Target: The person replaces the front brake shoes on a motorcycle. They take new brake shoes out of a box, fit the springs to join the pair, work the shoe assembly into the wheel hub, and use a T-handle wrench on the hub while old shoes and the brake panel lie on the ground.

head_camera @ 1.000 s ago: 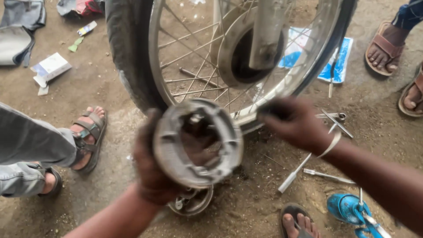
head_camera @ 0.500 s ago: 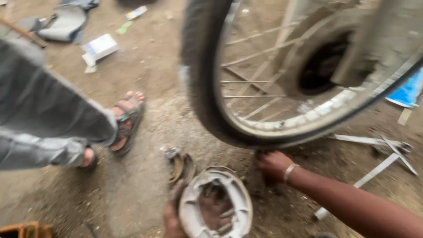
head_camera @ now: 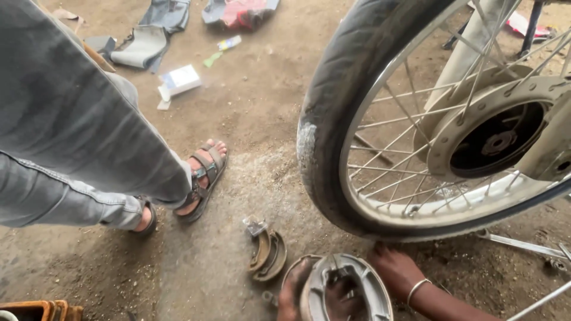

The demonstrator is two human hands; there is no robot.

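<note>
Because the left hand (head_camera: 291, 294) grips the round grey metal brake plate (head_camera: 345, 288) only by its rim at 6 o'clock of the frame, fingers curled around the edge, the plate may slip and land on the dirt floor (head_camera: 250, 131), picking up grit. The right hand (head_camera: 395, 270) rests on the ground at 3 o'clock of the plate, just beneath the black spoked motorcycle wheel (head_camera: 440, 119); cannot tell whether its fingers are spread. The plate looks dusty, worn, shoes fitted inside. A pair of rusty curved brake shoes (head_camera: 267, 252) lies at its 10 o'clock, near another person's sandalled foot (head_camera: 202, 175).
</note>
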